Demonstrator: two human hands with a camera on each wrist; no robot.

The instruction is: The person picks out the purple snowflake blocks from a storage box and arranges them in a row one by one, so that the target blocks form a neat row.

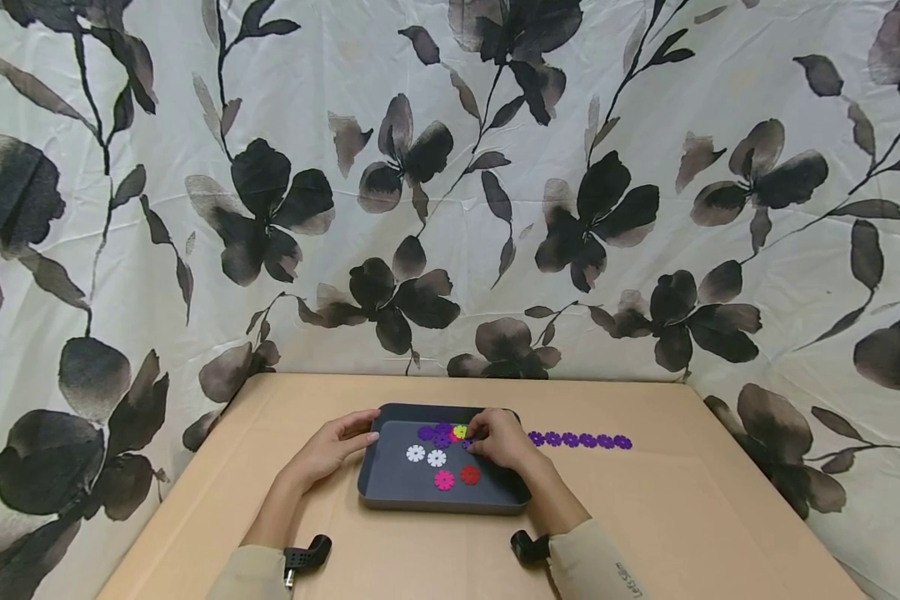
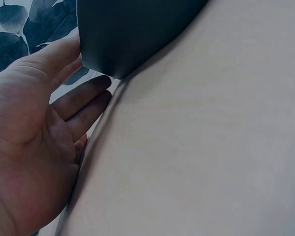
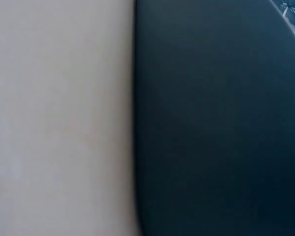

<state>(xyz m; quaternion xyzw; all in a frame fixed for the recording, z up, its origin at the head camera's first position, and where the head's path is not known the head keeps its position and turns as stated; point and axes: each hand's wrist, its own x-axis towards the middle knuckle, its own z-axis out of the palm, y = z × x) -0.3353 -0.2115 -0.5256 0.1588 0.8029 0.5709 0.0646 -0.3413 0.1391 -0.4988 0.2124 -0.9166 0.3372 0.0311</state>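
Lies near the far edge of the pale tan tabletop: a shallow, dark grey rectangular tray with rounded corners and a raised rim. Holds small, flat, flower-shaped discs with notched edges. Toward the far rim, overlapping purple discs with a bright yellow disc beside them, partly over a pinkish-red one. Nearer the left rim, two white discs; toward the near rim, a pink disc just beside a red disc. Beyond the tray's right rim, a straight row of purple discs on the tabletop, running toward its right edge. At the tray's left rim, the left hand — thumb and fingers apart, touching the side. Over the far right part, the right hand — fingertips bent close together beside the yellow disc; cannot tell whether clamped on a disc.
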